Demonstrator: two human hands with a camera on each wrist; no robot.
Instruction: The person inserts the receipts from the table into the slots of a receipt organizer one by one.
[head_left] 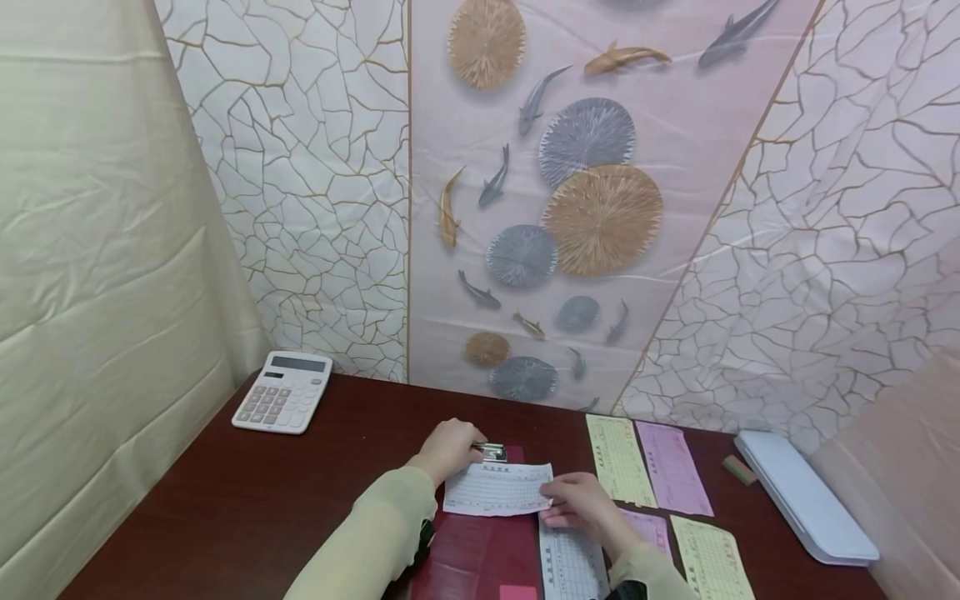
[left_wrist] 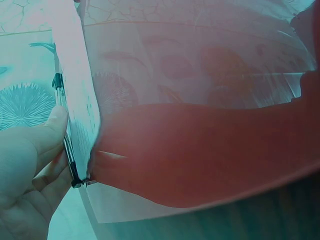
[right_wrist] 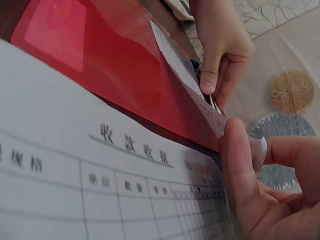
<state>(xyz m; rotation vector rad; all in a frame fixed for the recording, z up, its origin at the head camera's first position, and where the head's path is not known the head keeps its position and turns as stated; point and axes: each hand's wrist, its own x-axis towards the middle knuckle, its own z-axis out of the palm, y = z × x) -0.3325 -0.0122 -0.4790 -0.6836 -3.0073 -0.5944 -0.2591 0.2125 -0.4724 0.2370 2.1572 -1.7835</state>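
A dark red clip folder (head_left: 480, 554) lies on the desk in the head view, with a metal clip (head_left: 491, 451) at its far end. My left hand (head_left: 448, 450) pinches that clip between thumb and fingers, also seen from close by in the left wrist view. Across the folder, just below the clip, is a white printed receipt slip (head_left: 495, 492). Its right edge is pinched by my right hand (head_left: 583, 507), whose thumb and fingers (right_wrist: 237, 160) show in the right wrist view. Another white receipt (head_left: 572, 558) lies under my right wrist, partly hidden.
Yellow slips (head_left: 621, 458) and pink slips (head_left: 673, 467) lie to the right. Beyond them are a small brown-green block (head_left: 739, 469) and a long pale blue case (head_left: 806, 500). A white calculator (head_left: 283, 392) sits far left. Patterned cloth (head_left: 517, 333) hangs behind the desk.
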